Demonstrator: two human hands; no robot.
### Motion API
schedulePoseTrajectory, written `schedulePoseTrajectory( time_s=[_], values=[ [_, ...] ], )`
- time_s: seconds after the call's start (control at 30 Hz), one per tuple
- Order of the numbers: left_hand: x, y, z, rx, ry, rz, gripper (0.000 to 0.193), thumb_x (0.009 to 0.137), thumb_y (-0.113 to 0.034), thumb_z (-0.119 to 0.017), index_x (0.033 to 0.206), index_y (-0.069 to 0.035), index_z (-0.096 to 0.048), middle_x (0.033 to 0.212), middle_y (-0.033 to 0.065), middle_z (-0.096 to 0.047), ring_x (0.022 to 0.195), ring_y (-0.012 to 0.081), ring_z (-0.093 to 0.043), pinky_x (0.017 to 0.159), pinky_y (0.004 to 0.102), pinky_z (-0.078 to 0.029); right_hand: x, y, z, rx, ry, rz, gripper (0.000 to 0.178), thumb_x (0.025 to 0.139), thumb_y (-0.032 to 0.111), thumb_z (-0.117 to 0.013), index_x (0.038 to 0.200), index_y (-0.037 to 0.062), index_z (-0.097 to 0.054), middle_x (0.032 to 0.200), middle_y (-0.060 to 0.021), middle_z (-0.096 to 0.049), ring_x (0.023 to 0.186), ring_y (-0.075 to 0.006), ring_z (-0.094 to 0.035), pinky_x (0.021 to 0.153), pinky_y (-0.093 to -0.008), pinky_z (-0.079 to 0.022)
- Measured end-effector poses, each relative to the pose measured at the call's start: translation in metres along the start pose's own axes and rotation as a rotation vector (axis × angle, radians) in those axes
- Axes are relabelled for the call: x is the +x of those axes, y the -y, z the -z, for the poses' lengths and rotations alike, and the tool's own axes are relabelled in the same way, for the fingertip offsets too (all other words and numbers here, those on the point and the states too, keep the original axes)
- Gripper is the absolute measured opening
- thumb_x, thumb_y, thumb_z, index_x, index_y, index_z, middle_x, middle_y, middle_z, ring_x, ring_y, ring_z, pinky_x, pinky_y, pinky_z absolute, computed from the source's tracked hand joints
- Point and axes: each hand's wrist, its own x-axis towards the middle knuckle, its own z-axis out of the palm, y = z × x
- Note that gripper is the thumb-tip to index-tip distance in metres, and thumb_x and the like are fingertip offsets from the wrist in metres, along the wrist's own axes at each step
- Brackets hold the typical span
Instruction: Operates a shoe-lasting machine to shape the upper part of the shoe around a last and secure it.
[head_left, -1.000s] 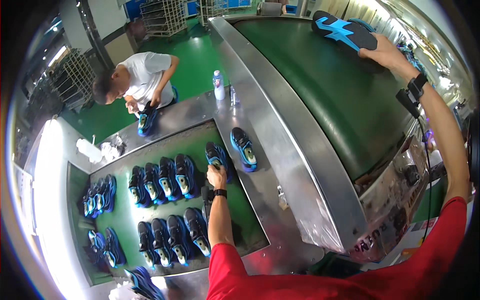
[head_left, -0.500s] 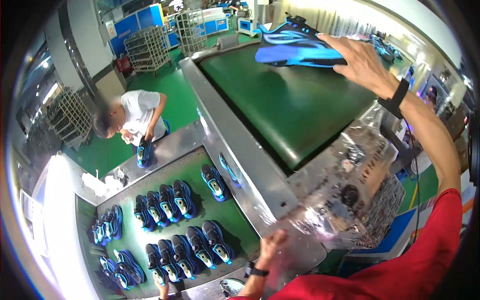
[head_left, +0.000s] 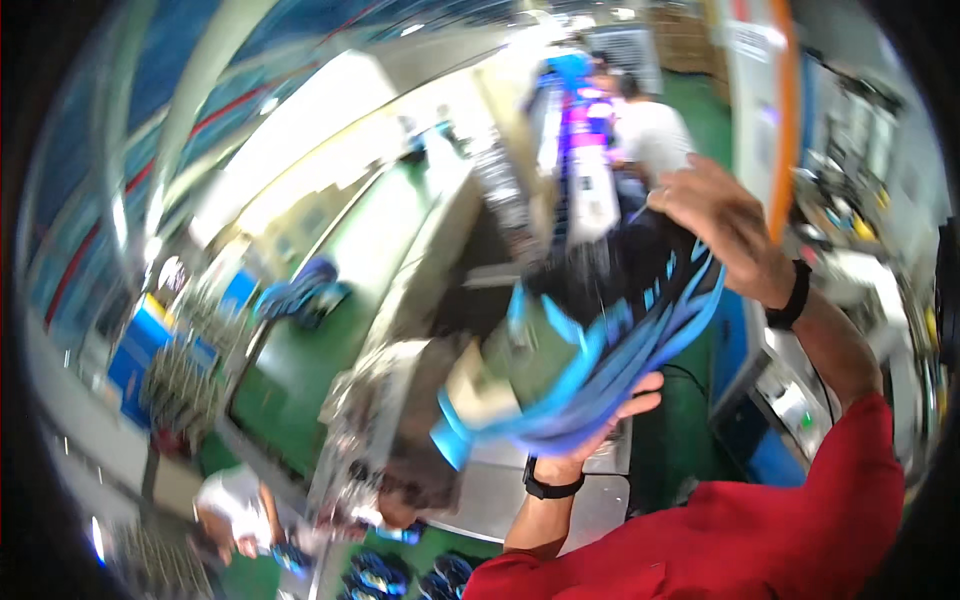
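Observation:
Held up in front of me is a black sneaker [head_left: 655, 320] with bright blue and violet-blue trim, smeared by motion. My left hand [head_left: 566, 466] is under its sole, the fingertips showing past the far side. My right hand [head_left: 715, 215] is closed at the upper right end of the sneaker, with thumb and fingers pinched together. Exactly which part the pinch has is too blurred to tell. Another blue and black sneaker [head_left: 305, 292] lies on the green conveyor belt [head_left: 280, 395] to the left.
Clear plastic wrapping [head_left: 370, 400] lies along the belt's near edge. Several sneakers [head_left: 375, 575] stand on a lower green surface at the bottom. A person in white [head_left: 235, 505] is at lower left, another person [head_left: 650, 135] at the back. Machinery [head_left: 850, 275] stands at right.
The view has swung to the right. My right hand has brought a sneaker off the upper belt toward me, and my left hand has risen from the metal edge to beneath it.

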Motion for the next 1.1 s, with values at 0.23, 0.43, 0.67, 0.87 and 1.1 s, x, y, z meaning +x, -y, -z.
schedulePoseTrajectory(
  time_s=[0.23,0.43,0.67,0.87,1.1],
  values=[
    [0.067,0.183,-0.001,0.062,-0.183,0.61,0.065,0.092,-0.04,-0.045,0.135,0.009,-0.039,0.123,0.0298,-0.054,0.109,0.0385,-0.059,0.094,0.0446,-0.049,-0.186,0.002,0.134,-0.293,0.386,-0.341,0.058,0.078,0.005,-0.065,0.133,0.0084,-0.046,0.134,-0.0072,-0.053,0.126,-0.027,-0.049,0.113,-0.0499,-0.03],
    [0.139,0.312,0.05,0.608,-0.113,0.329,0.048,0.1,-0.023,-0.041,0.142,-0.003,-0.034,0.131,0.0155,-0.054,0.113,0.0275,-0.058,0.097,0.0402,-0.046,-0.304,0.072,0.231,1.057,-0.514,-1.523,0.092,0.071,0.006,-0.079,0.148,0.0069,-0.029,0.139,-0.0129,-0.048,0.119,-0.022,-0.054,0.099,-0.0373,-0.045],
    [0.202,0.49,0.027,1.01,-0.014,0.482,0.061,0.092,-0.016,-0.064,0.142,0.003,-0.034,0.126,0.0122,-0.055,0.11,0.0169,-0.054,0.094,0.0288,-0.044,-0.409,0.081,0.308,0.125,-0.558,-1.812,0.069,0.065,0.009,-0.078,0.128,0.0036,-0.052,0.114,-0.0092,-0.06,0.103,-0.0144,-0.056,0.091,-0.0286,-0.045],
    [0.266,0.635,0.096,0.845,0.046,0.868,0.066,0.094,-0.031,-0.063,0.142,0.005,-0.037,0.126,0.0118,-0.055,0.108,0.0168,-0.058,0.09,0.0275,-0.049,-0.497,0.083,0.389,-0.151,-0.928,-1.988,0.058,0.064,0.004,-0.071,0.12,0.0016,-0.055,0.1,-0.0058,-0.062,0.086,-0.0113,-0.059,0.079,-0.0257,-0.049],
    [0.365,0.794,0.226,1.797,0.052,0.366,0.053,0.076,-0.039,-0.074,0.101,0.006,-0.06,0.096,0.0238,-0.066,0.095,0.0352,-0.065,0.084,0.0414,-0.05,-0.52,0.107,0.44,-0.639,-0.947,-1.998,0.058,0.068,0.001,-0.064,0.125,0.0003,-0.053,0.104,-0.0051,-0.061,0.087,-0.0115,-0.059,0.08,-0.0249,-0.048]
  ],
)
